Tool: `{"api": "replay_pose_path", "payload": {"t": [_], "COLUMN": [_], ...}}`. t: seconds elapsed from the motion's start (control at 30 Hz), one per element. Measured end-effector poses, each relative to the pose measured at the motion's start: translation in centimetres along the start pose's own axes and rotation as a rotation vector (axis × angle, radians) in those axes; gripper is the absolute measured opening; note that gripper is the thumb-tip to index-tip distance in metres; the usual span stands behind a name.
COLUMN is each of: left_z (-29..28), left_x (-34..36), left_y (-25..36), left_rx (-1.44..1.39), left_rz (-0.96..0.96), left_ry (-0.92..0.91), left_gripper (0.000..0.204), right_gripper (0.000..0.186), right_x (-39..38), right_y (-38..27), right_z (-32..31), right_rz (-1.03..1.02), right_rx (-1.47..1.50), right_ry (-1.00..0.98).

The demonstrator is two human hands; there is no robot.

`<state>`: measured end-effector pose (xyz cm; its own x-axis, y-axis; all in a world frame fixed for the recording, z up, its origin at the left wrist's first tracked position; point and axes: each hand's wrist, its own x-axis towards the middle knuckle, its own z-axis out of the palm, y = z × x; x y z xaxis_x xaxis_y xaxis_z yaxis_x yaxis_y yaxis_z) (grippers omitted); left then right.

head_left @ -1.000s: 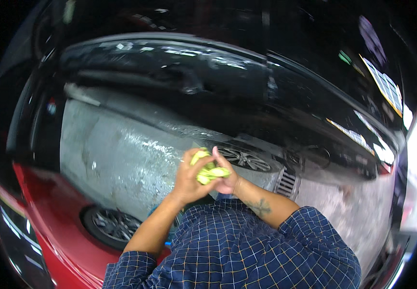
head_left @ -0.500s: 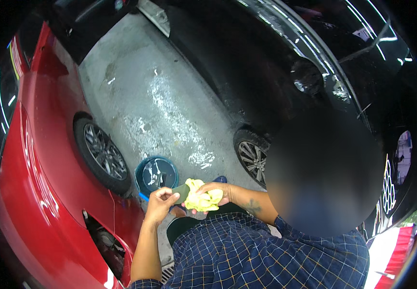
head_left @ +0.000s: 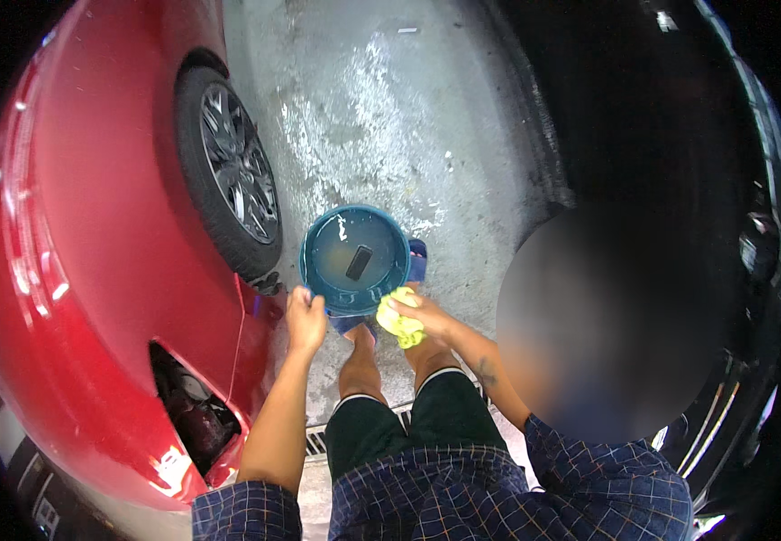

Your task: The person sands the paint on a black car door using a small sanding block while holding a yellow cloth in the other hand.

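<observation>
My right hand (head_left: 419,312) is closed around a crumpled yellow-green cloth (head_left: 399,320), which hangs by the bucket's near right rim. My left hand (head_left: 306,320) is closed at the near left side of the bucket, with a bit of blue showing at its fingertips. What it holds is mostly hidden, and I cannot tell whether it touches the rim. The round teal bucket (head_left: 304,261) stands on the floor just past my feet, with cloudy water in it. A dark rectangular block (head_left: 360,262) lies in that water.
A red car (head_left: 111,261) with a dark opening (head_left: 194,406) in its front end stands close on my left, its wheel (head_left: 239,167) beside the bucket. On the right is a black car (head_left: 625,117). The grey floor (head_left: 363,117) has whitish wet patches; a drain grate (head_left: 315,442) runs behind my feet.
My hands have moved apart, the right one keeping the cloth. The dark green sheet in my left hand no longer shows. My view has tilted down toward the bucket and my feet.
</observation>
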<state>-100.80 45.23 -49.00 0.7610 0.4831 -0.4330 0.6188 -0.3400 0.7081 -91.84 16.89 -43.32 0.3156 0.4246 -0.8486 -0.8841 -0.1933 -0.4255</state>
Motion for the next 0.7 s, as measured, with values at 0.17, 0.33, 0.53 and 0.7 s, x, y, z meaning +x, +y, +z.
{"api": "replay_pose_path", "payload": {"t": [0.17,0.33,0.53,0.7], "left_z": [11.2,18.7,23.6,23.2], "left_x": [8.4,16.9,19.7,19.8], "left_y": [-1.5,-7.7,-15.1,-17.4], "left_rx": [0.226,0.779,0.946,0.696], "left_rz": [0.1,0.185,0.101,-0.276], "left_ry": [-0.081,-0.256,-0.582,-0.484], "left_gripper": [0.016,0.042,0.054,0.076], "right_gripper": [0.072,0.084,0.07,0.053], "right_x": [17.7,27.2,34.8,34.6], "right_y": [1.6,-1.4,5.7,3.1], "right_z": [-2.5,-1.8,-5.0,-6.0], "right_rz": [-0.136,-0.15,-0.025,0.312], "right_rx": [-0.856,-1.601,-1.758,-1.394], "right_ry": [0.238,0.099,0.007,0.129]}}
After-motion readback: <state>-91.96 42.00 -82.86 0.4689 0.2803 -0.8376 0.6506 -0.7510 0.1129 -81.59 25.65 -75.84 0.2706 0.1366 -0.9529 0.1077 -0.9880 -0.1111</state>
